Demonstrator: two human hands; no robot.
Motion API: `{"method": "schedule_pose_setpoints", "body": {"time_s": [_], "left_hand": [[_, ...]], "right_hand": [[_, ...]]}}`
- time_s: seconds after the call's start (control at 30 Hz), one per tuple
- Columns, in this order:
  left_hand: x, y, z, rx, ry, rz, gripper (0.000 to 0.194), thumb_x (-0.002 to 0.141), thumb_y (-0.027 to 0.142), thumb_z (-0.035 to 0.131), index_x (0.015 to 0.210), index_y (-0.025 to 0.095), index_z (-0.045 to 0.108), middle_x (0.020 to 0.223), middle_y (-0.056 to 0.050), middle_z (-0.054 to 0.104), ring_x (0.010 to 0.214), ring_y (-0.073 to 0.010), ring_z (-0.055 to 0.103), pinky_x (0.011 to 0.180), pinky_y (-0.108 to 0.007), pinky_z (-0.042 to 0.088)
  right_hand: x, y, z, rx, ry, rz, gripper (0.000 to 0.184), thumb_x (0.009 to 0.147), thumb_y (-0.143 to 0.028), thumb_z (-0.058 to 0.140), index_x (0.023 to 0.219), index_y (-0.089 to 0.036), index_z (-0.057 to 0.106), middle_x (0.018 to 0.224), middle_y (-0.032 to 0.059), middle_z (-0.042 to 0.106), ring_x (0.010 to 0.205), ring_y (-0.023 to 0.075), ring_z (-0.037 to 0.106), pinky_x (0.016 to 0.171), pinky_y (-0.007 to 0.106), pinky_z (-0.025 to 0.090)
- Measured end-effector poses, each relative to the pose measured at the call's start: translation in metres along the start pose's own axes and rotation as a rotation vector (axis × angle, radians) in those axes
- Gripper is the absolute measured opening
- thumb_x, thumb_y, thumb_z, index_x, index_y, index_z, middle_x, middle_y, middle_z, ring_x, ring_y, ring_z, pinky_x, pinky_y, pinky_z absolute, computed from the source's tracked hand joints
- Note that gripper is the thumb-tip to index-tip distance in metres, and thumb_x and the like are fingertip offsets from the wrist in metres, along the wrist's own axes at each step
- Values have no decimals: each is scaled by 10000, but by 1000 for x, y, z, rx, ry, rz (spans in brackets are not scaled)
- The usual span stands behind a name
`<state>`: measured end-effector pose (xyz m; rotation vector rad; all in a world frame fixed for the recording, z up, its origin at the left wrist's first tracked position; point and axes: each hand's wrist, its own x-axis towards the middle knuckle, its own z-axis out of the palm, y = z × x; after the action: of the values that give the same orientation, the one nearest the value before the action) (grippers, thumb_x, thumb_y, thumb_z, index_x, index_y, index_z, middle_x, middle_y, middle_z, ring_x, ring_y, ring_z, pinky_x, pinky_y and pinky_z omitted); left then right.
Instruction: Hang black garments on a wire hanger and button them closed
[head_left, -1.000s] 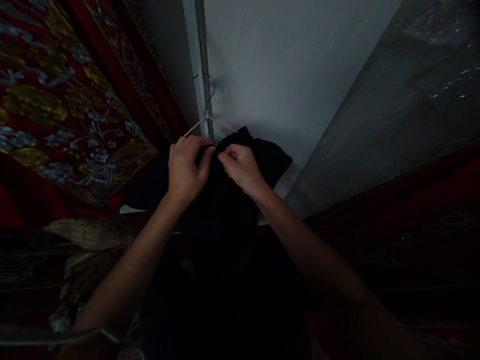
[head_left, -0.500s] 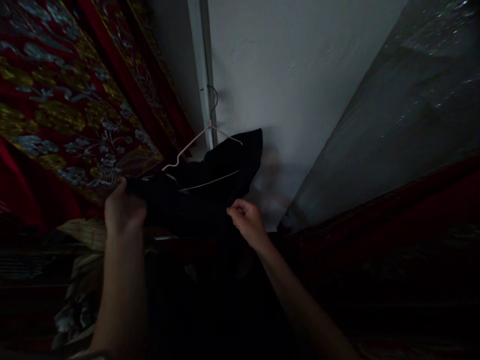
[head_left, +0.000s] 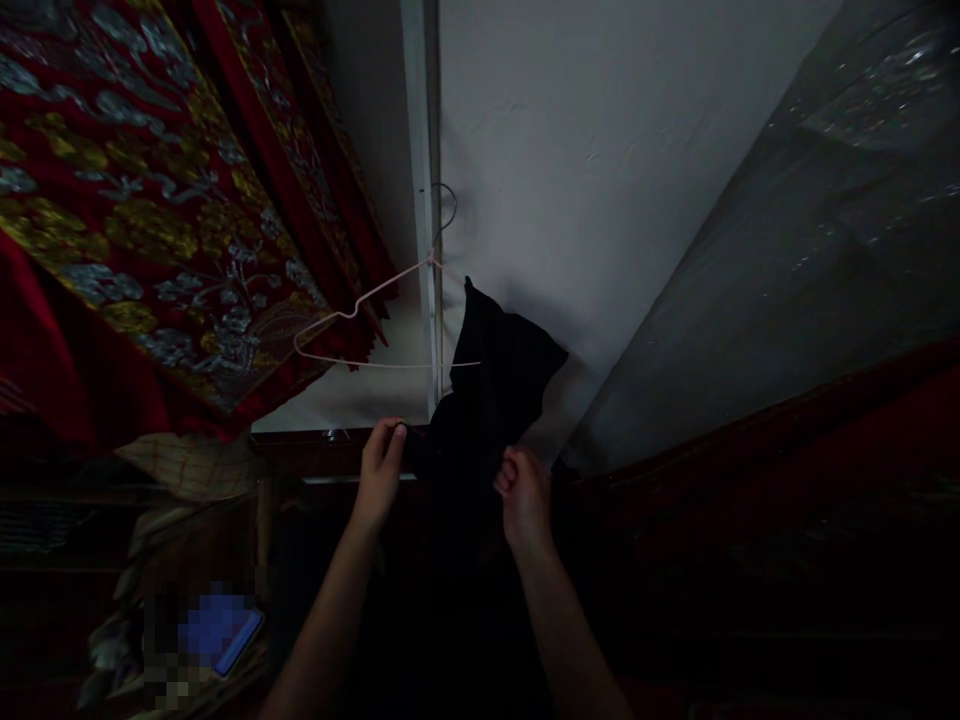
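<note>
A black garment (head_left: 502, 370) hangs by one side from a thin wire hanger (head_left: 367, 300), whose left arm is bare. The hanger's hook catches on a pale vertical strip along the wall. My left hand (head_left: 382, 465) pinches the garment's left edge below the hanger. Closed on its lower right part is my right hand (head_left: 523, 490). Between the hands the dark cloth drops toward me; its lower folds and exact kind are lost in the dark.
Red embroidered cloth (head_left: 172, 220) with silver and gold patterns hangs at the left. Clear plastic sheeting (head_left: 810, 230) covers the right side, above a red cloth band (head_left: 825, 430). Lower left, a lit blue screen (head_left: 225, 630), partly pixelated, lies among clutter near a checked cloth (head_left: 195, 468).
The garment's left side has come off the hanger's left arm. My left hand has moved right, toward my right hand, with the cloth; my right hand has shifted slightly down and right.
</note>
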<state>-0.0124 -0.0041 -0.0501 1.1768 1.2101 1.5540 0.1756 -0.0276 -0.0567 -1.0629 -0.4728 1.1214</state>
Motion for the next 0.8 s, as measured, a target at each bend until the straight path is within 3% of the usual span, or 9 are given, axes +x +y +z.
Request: {"method": "schedule_pose_setpoints", "body": {"time_s": [0.07, 0.17, 0.33, 0.43, 0.53, 0.6, 0.67, 0.73, 0.8], "left_hand": [[-1, 18, 14, -207, -111, -96, 290, 872, 511, 676, 934, 237, 603, 877, -7, 647, 806, -185, 644, 742, -285, 511], [-5, 44, 33, -411, -258, -146, 257, 887, 479, 683, 935, 243, 593, 918, -5, 651, 852, -184, 674, 782, -286, 517], [-13, 69, 60, -348, -429, -27, 199, 936, 416, 654, 917, 219, 660, 928, -24, 698, 921, -182, 660, 832, -266, 469], [-17, 75, 69, -248, -483, -8, 240, 922, 437, 670, 887, 200, 678, 945, -43, 725, 879, -189, 644, 793, -271, 454], [-23, 81, 69, -207, -557, -8, 245, 924, 443, 668, 900, 201, 698, 959, -54, 732, 859, -191, 631, 784, -279, 449], [-29, 88, 65, -184, -598, 23, 234, 931, 434, 660, 908, 208, 714, 950, -55, 725, 885, -200, 629, 810, -288, 450], [-34, 95, 59, -164, -626, 54, 234, 931, 437, 658, 900, 215, 724, 938, -58, 721, 900, -212, 631, 824, -298, 452], [-40, 102, 52, -157, -647, 70, 235, 928, 440, 661, 885, 219, 728, 935, -61, 721, 899, -219, 634, 824, -305, 455], [-43, 105, 46, -159, -655, 80, 213, 929, 425, 665, 889, 226, 731, 939, -57, 720, 905, -220, 635, 830, -307, 454]], "right_hand": [[10, 6, -21, 10, 157, -5, 270, 619, -409, 644, 622, -236, 437, 515, -97, 347, 402, 62, 278, 396, 206, 235], [16, 16, -49, -13, 202, 1, 247, 607, -398, 641, 606, -238, 453, 516, -85, 368, 398, 65, 263, 390, 220, 231], [14, 35, -76, -85, 220, 7, 253, 626, -412, 668, 587, -231, 495, 531, -64, 408, 413, 82, 315, 408, 236, 241], [25, 25, -81, -256, 201, -125, 276, 676, -460, 694, 665, -207, 584, 603, -15, 517, 511, 131, 453, 484, 266, 365], [45, -10, -62, -492, 197, -475, 375, 772, -505, 681, 953, -178, 654, 927, 91, 672, 863, 234, 632, 783, 362, 517], [59, -41, -35, -608, 146, -728, 528, 824, -511, 667, 1220, -169, 594, 1250, 161, 634, 1155, 280, 597, 1011, 441, 468], [74, -70, -1, -757, -17, -932, 700, 820, -505, 691, 1404, -175, 490, 1440, 185, 541, 1345, 298, 490, 1129, 482, 382], [89, -92, 31, -865, -157, -1046, 783, 789, -465, 721, 1453, -141, 460, 1505, 209, 494, 1401, 320, 442, 1163, 493, 341], [105, -107, 54, -893, -262, -1041, 595, 809, -369, 666, 1353, -147, 574, 1400, 187, 603, 1295, 312, 546, 1102, 458, 402]]}}
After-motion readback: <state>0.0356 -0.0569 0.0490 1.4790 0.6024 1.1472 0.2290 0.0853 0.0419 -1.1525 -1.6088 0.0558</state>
